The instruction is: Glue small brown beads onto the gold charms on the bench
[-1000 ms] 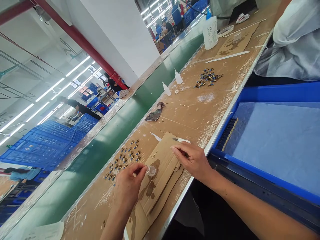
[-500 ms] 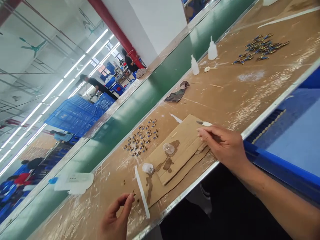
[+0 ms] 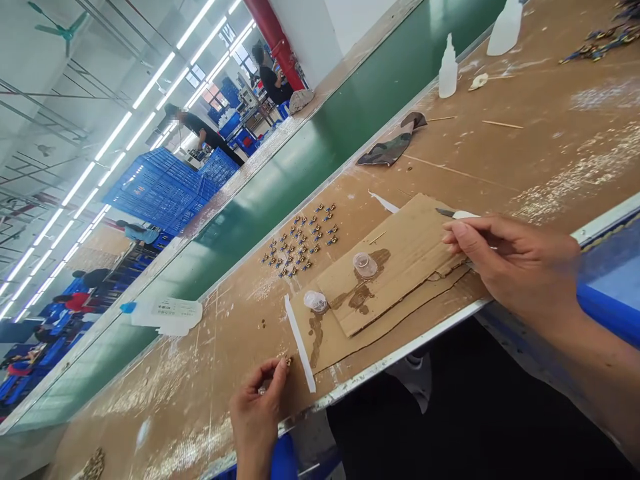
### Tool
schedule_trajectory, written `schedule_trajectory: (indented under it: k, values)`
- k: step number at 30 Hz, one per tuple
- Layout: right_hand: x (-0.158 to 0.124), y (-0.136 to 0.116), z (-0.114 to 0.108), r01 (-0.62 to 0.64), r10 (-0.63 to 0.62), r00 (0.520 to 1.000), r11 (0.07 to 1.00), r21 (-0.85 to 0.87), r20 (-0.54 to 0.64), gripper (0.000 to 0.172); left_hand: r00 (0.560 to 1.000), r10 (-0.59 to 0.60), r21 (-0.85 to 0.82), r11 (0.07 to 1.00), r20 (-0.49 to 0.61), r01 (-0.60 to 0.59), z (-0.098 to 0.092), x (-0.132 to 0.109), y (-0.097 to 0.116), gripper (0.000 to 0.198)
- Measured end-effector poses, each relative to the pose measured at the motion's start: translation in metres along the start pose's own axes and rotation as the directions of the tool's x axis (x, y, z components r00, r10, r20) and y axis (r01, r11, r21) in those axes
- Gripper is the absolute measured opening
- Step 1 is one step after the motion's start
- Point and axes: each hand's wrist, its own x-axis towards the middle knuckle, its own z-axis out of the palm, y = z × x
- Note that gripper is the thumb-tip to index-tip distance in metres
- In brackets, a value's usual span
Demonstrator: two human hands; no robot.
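Observation:
My left hand (image 3: 260, 400) is closed in a pinch at the table's near side, left of the white strip. Between its thumb and index finger is a tiny brassy part (image 3: 289, 361). My right hand (image 3: 515, 260) hovers over the right end of the cardboard (image 3: 400, 233), thumb and index finger pressed together; what they hold, if anything, is hidden. Just beyond those fingers is a knife (image 3: 457, 213) with a dark blade and white handle, partly covered by the hand. On the cardboard stand two small clear cups (image 3: 365, 265) (image 3: 315, 301), amid wet stains, near thin sticks (image 3: 376, 237).
Many small blue-and-brass parts (image 3: 300, 241) lie spaced out behind the cardboard. A labelled bottle (image 3: 167, 315) lies left; squeeze bottles (image 3: 449, 70) stand at the back right. A camouflage cloth (image 3: 393, 145) and white strip (image 3: 300, 343) are on the table. People work beyond the green divider (image 3: 280, 180).
The view has shifted, so the table contents appear displaced and closer. Both hands remain pinched in about the same places over the table; the left is seen more fully.

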Motion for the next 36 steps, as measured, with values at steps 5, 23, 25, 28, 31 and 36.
schedule_trajectory:
  k: [5, 23, 25, 28, 31, 36]
  values:
    - [0.0, -0.001, 0.001, 0.021, -0.021, 1.0, 1.0, 0.018, 0.011, 0.02, 0.999, 0.005, 0.038, 0.999, 0.042, -0.007, -0.002, 0.003, -0.001, 0.036]
    - [0.0, 0.0, 0.004, -0.027, 0.026, 1.0, 0.998, 0.056, 0.017, 0.021, 0.995, 0.013, 0.142, 0.99, 0.099, -0.027, -0.003, 0.009, -0.001, 0.039]
    - [0.001, 0.0, 0.004, -0.028, 0.027, 1.0, 0.998, 0.049, 0.014, 0.021, 0.995, 0.027, 0.184, 0.982, 0.098, -0.045, -0.004, 0.009, -0.001, 0.039]
    - [0.001, -0.001, 0.004, -0.038, 0.037, 0.999, 0.998, 0.054, 0.018, 0.022, 0.992, 0.065, 0.235, 0.968, 0.112, -0.09, -0.004, 0.012, 0.0, 0.037]
    - [0.001, -0.001, 0.002, -0.026, 0.026, 1.0, 0.999, 0.047, 0.01, 0.021, 0.986, 0.098, 0.252, 0.959, 0.135, -0.13, -0.004, 0.016, 0.0, 0.037]
    - [-0.001, 0.001, 0.0, -0.04, 0.039, 0.999, 0.998, 0.048, 0.016, 0.021, 0.98, 0.122, 0.3, 0.94, 0.155, -0.164, -0.003, 0.021, -0.002, 0.037]
